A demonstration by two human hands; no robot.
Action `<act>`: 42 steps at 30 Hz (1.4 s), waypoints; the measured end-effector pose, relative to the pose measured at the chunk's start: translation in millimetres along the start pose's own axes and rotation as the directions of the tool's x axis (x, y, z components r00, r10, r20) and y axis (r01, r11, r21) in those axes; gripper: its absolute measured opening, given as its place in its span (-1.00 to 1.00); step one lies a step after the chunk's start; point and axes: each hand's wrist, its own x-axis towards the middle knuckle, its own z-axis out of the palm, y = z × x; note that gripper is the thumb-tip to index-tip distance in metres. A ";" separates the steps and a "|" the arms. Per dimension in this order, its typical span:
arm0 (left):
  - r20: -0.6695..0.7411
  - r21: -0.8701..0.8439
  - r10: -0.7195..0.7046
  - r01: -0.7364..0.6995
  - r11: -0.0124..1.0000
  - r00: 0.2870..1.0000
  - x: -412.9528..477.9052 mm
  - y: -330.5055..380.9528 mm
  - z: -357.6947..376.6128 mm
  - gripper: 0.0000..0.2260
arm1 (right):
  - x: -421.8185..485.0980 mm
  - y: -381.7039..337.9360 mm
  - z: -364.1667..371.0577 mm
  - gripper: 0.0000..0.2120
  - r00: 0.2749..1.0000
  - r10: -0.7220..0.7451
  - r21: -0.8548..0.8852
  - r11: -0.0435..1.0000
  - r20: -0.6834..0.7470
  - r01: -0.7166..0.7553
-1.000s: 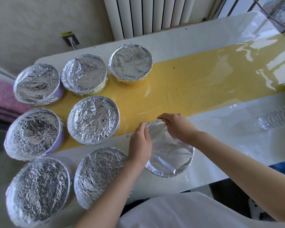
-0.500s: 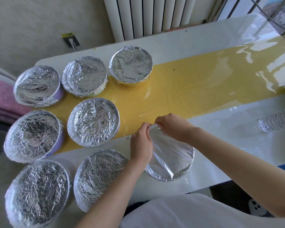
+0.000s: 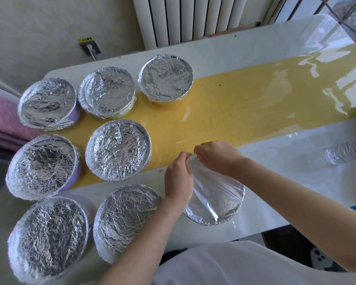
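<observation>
Bowl: one, lower middle of the frame, on the white near band of the table, just right of the other bowls.
Foil: smooth sheet stretched over that bowl, crimped down round the near rim, far edge raised to a peak between the hands.
Contents: hidden under the foil; cannot tell.
Left hand: over the bowl's left side, fingers curled, tips pinching the foil's far edge.
Right hand: over the bowl's far rim, fingers curled, pinching the same edge, just beside the left fingertips.
Covered bowls: seven, left half of the frame; three in the upper row, two in the middle, two at the lower left; each capped with crinkled foil, contents hidden.
Bowl walls: purple showing on two at the left, pale yellow and pale green on two in the upper row.
Strip: one yellow band along the table's middle, from the covered bowls to the right edge.
Bottle: one, clear, lying at the right edge of the frame, well apart from the hands.
Radiator: one, white, top centre.
Socket: one, upper left, on the wall, plug in it.
Cloth: pink, left edge.
</observation>
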 end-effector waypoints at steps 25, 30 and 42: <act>-0.081 0.009 0.032 -0.031 0.999 0.996 4.0 -11.0 -0.9 -0.83 | 1.5 2.4 -3.4 -0.79 0.997 0.070 0.020 0.997 0.029 -0.071; -0.073 0.022 0.043 -0.042 0.999 0.996 2.6 -9.1 0.7 -0.80 | 3.7 3.4 -3.5 -0.78 0.995 0.096 0.161 0.982 0.030 -0.100; -0.083 -0.005 0.020 -0.021 1.000 0.996 1.2 -6.4 -2.7 -0.83 | 7.1 -2.9 -2.0 -0.71 0.998 0.056 0.203 0.977 0.029 -0.061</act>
